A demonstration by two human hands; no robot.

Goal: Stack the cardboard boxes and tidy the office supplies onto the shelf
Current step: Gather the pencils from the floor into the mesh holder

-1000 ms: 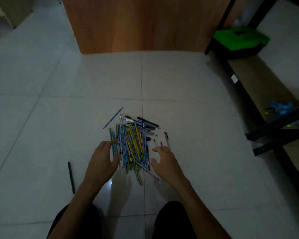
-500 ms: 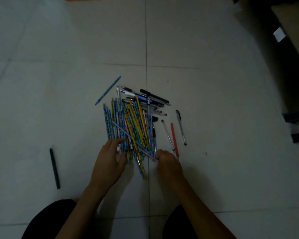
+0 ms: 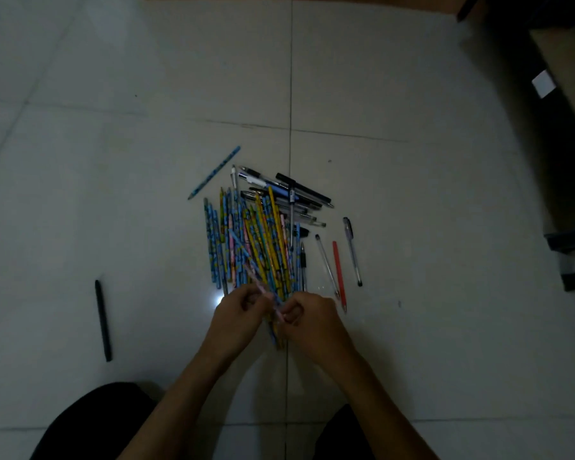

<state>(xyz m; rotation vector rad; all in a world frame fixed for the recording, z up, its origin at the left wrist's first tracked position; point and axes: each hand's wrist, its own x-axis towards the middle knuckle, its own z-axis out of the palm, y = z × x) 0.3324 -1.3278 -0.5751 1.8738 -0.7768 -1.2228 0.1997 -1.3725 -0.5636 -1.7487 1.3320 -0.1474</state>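
Right, your pencil pile (image 3: 253, 240) lies on the floor (image 3: 113, 194) dead ahead of both hands. Its long axis runs away from you: near ends at your fingers, far ends fanning out twd the top of view. Left hand (image 3: 239, 313) & right hand (image 3: 309, 318) sit side by side at those near ends, both w/ fingers curled in round the pencil ends. A pinkish pencil crosses diagonally btwn them and looks pinched by the right. The light's dim, so I can't tell how many pencils each hand has. Neither hand is nearer, since the pile is centred btwn them. I'd judge the next move calls for a two-handed squeeze and lift along that axis.

Around it:
- The black pens (image 3: 299, 190) lie crosswise at the pile's far-right end, touching it. They prob. won't come w/ a lengthwise grab.
- A clear pen (image 3: 326, 263), red pen (image 3: 338, 270) & capped pen (image 3: 352, 250) lie just right of the pile, roughly parallel to it. The red one's near tip is just beside your right hand.
- A blue pencil (image 3: 214, 172) lies tilted off the far-left corner.
- A black marker (image 3: 103, 320) is well apart on your left.
- The shelf (image 3: 565, 94) is off to your right at the frame edge, and the loose pens lie on the way to it.
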